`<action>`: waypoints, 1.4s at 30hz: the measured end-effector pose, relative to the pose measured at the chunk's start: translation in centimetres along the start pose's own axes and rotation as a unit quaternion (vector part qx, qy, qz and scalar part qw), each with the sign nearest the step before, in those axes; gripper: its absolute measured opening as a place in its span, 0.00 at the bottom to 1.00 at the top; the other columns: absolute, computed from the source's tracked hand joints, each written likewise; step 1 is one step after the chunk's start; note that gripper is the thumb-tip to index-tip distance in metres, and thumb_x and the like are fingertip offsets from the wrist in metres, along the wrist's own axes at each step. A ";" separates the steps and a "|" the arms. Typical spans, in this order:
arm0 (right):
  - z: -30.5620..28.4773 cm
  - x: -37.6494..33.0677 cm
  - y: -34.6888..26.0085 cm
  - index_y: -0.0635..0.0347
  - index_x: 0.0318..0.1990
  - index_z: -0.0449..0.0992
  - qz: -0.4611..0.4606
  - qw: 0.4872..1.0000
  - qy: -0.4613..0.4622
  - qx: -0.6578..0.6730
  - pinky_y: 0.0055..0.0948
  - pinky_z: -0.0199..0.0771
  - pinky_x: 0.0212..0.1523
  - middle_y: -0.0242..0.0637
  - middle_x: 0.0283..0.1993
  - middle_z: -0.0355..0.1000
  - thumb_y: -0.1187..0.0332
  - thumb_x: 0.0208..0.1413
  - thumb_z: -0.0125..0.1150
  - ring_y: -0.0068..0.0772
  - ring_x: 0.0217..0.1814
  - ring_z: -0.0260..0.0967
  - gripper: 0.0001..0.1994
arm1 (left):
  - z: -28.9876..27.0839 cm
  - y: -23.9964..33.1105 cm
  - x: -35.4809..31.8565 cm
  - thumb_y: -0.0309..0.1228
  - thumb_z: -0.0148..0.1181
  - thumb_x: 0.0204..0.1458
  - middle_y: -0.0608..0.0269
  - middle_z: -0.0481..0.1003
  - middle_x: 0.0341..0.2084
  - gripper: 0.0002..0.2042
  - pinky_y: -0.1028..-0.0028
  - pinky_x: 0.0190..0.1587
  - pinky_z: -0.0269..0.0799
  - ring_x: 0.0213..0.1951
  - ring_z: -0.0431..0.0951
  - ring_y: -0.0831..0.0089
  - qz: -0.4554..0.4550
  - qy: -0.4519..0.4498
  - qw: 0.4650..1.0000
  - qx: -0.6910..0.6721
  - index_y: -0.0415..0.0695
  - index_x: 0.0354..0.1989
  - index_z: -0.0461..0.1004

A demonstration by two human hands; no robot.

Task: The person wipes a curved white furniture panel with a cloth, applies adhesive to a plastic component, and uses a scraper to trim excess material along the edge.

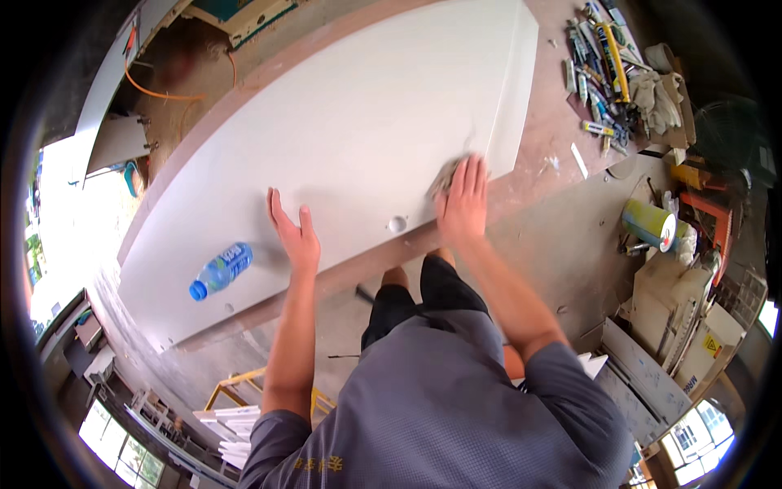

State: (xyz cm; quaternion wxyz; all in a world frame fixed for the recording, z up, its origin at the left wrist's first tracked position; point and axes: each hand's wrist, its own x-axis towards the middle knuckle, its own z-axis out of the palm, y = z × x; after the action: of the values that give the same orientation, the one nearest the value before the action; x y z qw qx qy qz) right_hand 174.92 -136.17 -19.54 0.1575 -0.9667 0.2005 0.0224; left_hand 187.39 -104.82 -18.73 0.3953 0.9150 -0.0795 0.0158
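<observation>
A long white panel lies across the workbench in front of me. My right hand presses a greyish-brown rag against the panel near its right end; the fingers lie over the cloth and partly hide it. My left hand hovers at the panel's near side, fingers stretched and thumb apart, with nothing in it. To the left of that hand a clear plastic bottle with a blue cap and blue label lies on its side on the panel. A round hole shows near the front edge, between my hands.
Tubes, markers and tools are heaped in a pile at the bench's right end, beside pale work gloves. A green can and cardboard boxes stand on the right. An orange cord runs behind the bench. A yellow frame stands behind me.
</observation>
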 end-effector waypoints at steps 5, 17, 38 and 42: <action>-2.2 -0.4 -1.1 0.80 0.73 0.51 -0.016 0.997 -0.081 -0.008 0.57 0.37 0.82 0.65 0.80 0.44 0.50 0.61 0.62 0.66 0.84 0.37 0.46 | 4.1 -1.5 6.9 0.42 0.53 0.65 0.43 0.52 0.77 0.33 0.43 0.77 0.40 0.78 0.48 0.46 -0.009 -0.001 0.954 0.300 0.37 0.74 0.56; -3.1 30.5 9.1 0.78 0.75 0.49 0.021 0.992 0.116 -0.051 0.52 0.40 0.82 0.62 0.81 0.43 0.44 0.66 0.55 0.59 0.85 0.36 0.46 | 3.9 -0.9 7.3 0.43 0.50 0.64 0.44 0.51 0.77 0.33 0.45 0.77 0.37 0.78 0.47 0.46 -0.012 -0.017 0.952 0.304 0.37 0.75 0.56; -3.0 35.2 7.5 0.55 0.75 0.60 -0.059 0.988 0.123 -0.065 0.63 0.42 0.79 0.50 0.80 0.53 0.51 0.66 0.52 0.59 0.83 0.43 0.33 | 3.7 -0.1 7.9 0.42 0.48 0.65 0.43 0.51 0.77 0.33 0.45 0.78 0.35 0.78 0.47 0.43 -0.028 -0.036 0.954 0.296 0.37 0.75 0.54; -3.7 41.9 8.2 0.66 0.74 0.59 0.100 0.982 0.143 -0.068 0.57 0.37 0.81 0.58 0.79 0.52 0.47 0.69 0.46 0.63 0.83 0.41 0.35 | 4.4 0.3 8.1 0.41 0.48 0.64 0.43 0.52 0.77 0.33 0.45 0.78 0.36 0.78 0.48 0.43 -0.014 -0.021 0.958 0.285 0.36 0.74 0.55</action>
State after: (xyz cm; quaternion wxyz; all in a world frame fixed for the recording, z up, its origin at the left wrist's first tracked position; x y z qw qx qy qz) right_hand 210.11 -160.45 -22.90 0.0578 -0.9436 0.3143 -0.0867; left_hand 195.18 -109.30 -20.83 0.1167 0.9908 -0.0671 0.0128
